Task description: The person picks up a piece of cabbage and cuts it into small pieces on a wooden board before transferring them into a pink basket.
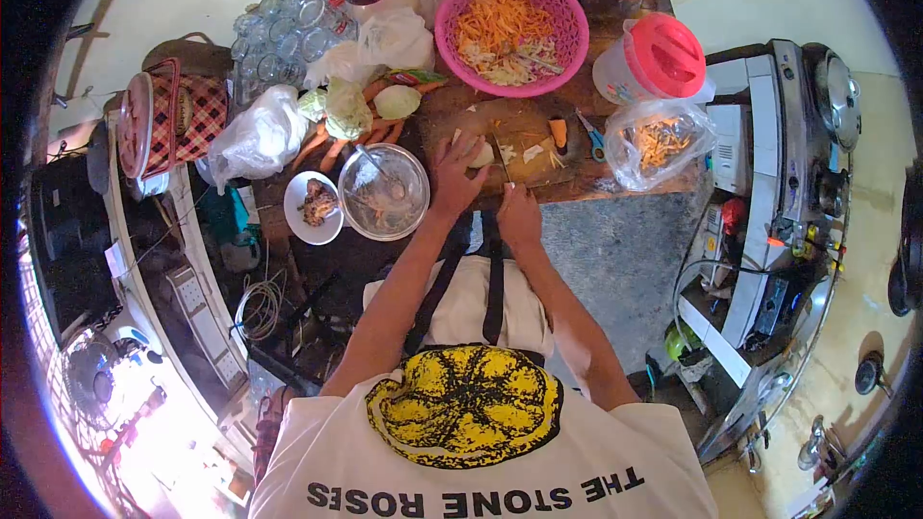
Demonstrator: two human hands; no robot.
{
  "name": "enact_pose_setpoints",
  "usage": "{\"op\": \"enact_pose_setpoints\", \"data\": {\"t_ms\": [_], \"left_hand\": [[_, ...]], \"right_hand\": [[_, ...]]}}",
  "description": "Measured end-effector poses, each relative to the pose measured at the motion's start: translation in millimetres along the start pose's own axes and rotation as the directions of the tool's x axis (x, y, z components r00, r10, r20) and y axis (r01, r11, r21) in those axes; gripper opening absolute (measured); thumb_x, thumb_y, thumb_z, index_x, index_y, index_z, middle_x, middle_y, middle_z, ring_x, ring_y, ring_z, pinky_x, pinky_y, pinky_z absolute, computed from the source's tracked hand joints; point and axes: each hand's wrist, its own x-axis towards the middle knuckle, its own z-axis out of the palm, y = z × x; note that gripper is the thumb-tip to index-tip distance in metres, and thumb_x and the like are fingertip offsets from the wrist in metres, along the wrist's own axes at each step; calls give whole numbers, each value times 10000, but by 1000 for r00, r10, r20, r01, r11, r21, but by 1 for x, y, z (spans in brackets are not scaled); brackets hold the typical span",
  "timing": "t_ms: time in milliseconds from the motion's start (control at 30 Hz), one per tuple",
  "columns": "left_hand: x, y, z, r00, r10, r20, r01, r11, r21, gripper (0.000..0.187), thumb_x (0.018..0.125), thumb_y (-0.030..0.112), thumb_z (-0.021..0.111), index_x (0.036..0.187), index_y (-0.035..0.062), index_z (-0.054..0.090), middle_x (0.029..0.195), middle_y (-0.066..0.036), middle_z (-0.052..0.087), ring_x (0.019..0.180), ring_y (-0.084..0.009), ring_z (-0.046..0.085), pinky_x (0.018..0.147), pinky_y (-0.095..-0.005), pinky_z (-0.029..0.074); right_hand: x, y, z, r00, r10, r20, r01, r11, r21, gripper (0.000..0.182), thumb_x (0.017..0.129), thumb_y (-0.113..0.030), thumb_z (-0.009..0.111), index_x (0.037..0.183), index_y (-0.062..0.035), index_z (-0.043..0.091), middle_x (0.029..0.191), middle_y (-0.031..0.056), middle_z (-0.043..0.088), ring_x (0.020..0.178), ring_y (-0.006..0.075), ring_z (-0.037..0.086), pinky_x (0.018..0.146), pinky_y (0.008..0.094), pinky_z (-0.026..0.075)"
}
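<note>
My left hand presses a pale vegetable piece, perhaps cabbage, onto the wooden cutting board, its fingers curled over it. In my right hand is the handle of a knife, whose blade stands just right of the vegetable piece. Pale shreds and a carrot stub lie on the board right of the blade. Scissors with blue handles rest at the board's right end. Left of my left hand are a clear bowl with a spoon and a white bowl holding something brown.
A pink basket of shredded carrot and pale shreds stands behind the board. To the right are a pink-lidded pitcher and a plastic bag of carrot shreds. Cabbages, carrots and several glasses crowd the left.
</note>
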Motion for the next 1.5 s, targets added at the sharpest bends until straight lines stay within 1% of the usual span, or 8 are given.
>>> {"op": "enact_pose_setpoints", "data": {"t_ms": [67,167,267,367,467,767,1067,1500], "left_hand": [[2,3,-1,1000,-16,6,16,1000,12,524,698,166,761,1206,125,640,1285,-118,559,1227,-324,474,1060,-462,320],[2,1,1,1000,-1,10,1,1000,-9,505,726,176,750,1214,120,632,1301,-110,548,1240,-323,460,1068,-459,303],[-4,-13,12,999,12,32,-12,1000,0,537,725,191,747,1240,119,612,1316,-104,533,1247,-304,453,1077,-455,286],[3,-4,-2,996,32,89,-32,999,-8,569,722,190,732,1270,133,591,1335,-108,516,1251,-284,450,1077,-454,282],[-1,-13,6,995,37,95,-41,998,43,575,728,187,715,1285,137,580,1330,-111,519,1247,-268,451,1072,-456,282],[-2,-13,10,996,14,89,-13,1000,-7,570,719,173,727,1271,135,592,1317,-117,529,1244,-322,448,1082,-461,276],[-4,-14,12,999,6,35,-4,999,-43,558,695,127,735,1240,118,612,1298,-89,554,1245,-353,429,1057,-458,325],[-2,-3,5,1000,9,-18,-10,999,-31,513,715,165,748,1206,76,627,1274,-105,578,1213,-310,492,1071,-459,299]], "right_hand": [[0,1,-4,997,-43,59,50,990,-131,266,971,-218,448,1001,29,544,868,252,616,791,379,642,656,466,539],[1,4,-5,996,46,81,-44,999,-23,259,976,-206,432,1008,26,541,928,255,595,835,394,628,690,465,533],[-2,2,-15,996,-69,65,73,995,-63,255,976,-197,427,997,33,535,932,276,594,834,422,619,709,474,525],[4,13,14,1000,26,-18,-25,998,60,254,976,-198,427,969,35,529,887,289,604,805,432,621,726,481,521],[2,2,5,995,-58,-83,67,992,110,284,980,-226,427,888,30,505,724,311,581,681,505,578,607,560,471],[1,3,13,997,-64,-39,67,994,83,301,981,-240,424,892,35,505,684,303,575,649,497,580,560,538,483],[5,-10,12,999,-45,4,45,997,-69,295,987,-261,422,908,10,508,652,225,616,606,387,639,522,466,528],[-6,7,5,999,17,43,-17,1000,-10,359,981,-274,431,876,51,540,726,288,614,668,452,625,581,518,513]]}}
